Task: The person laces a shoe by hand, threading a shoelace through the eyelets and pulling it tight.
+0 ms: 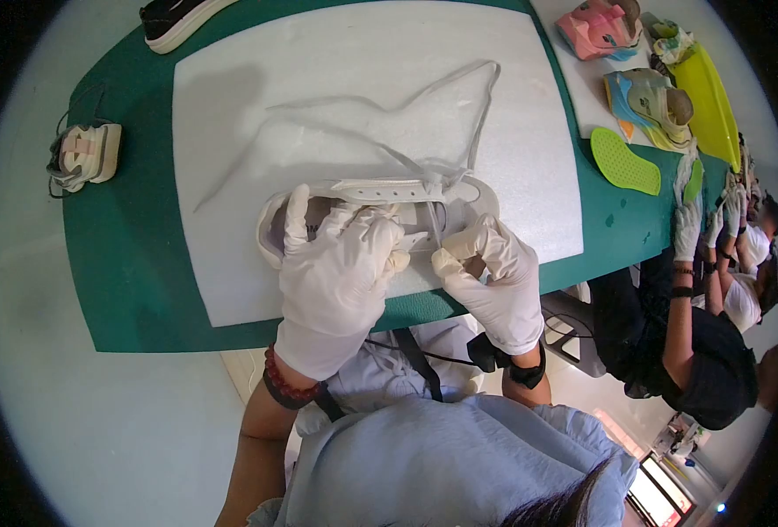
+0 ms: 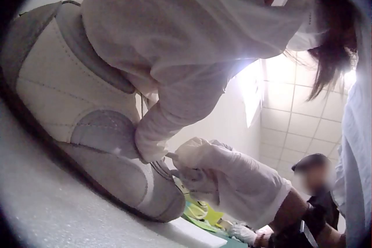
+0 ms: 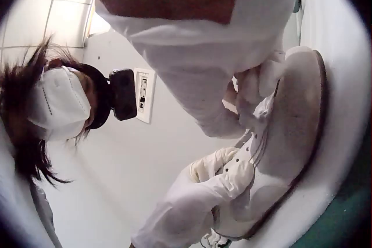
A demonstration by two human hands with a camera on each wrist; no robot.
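Note:
A white and grey sneaker (image 1: 363,190) lies on a white foam sheet (image 1: 354,53), toe to the right in the head view. My gloved left hand (image 1: 332,272) grips its near eyelet flap, some fingers inside the shoe opening and the thumb raised. My gloved right hand (image 1: 499,281) pinches a white shoelace (image 1: 486,114) close to the front eyelets. The lace crosses the toe end, and its loose length trails over the sheet behind the shoe. In the right wrist view, empty eyelets show on the sneaker (image 3: 296,114) beside the left fingers.
A small sneaker (image 1: 86,156) stands on the green table (image 1: 130,281) at the left; a black shoe (image 1: 178,19) is at the back. At right lie a lime insole (image 1: 624,162), stuffed shoe pieces (image 1: 595,31) and a yellow-green basin (image 1: 705,97). Other gloved people work beyond.

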